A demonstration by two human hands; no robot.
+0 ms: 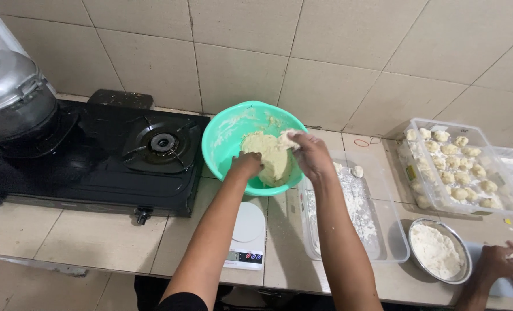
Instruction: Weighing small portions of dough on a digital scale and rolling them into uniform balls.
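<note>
Dough Work at Tiled Counter, Head View

Nearest the wearer, a white digital kitchen scale (246, 235) lay at the counter's front edge, below the left forearm. Just right of it stood a clear rectangular tray (392, 242) dusted with flour, one small dough ball (357, 171) at its far end. Further right sat a round metal dish of flour (438, 251), and beside it, at the lower right corner, another person's hands (507, 264) were cupped around a small pale piece.

Mid-counter, a green plastic bowl (229, 138) was tipped toward the wearer, a mass of pale dough (268, 155) lying against its lower wall. The left hand (246, 165) was curled over the bowl's near rim, fingers closed on the rim and touching the dough's lower edge. The right hand (309, 154) reached in from the right, fingers pinched shut on a lump of dough (286, 140) pulled from the top of the mass.

At the right, a clear container (423, 190) held rows of rolled dough balls. At the left stood a black gas stove (95, 161), its right burner bare, a lidded metal pot (11, 92) on the far left. Beige wall tiles (325, 57) closed the back.
</note>
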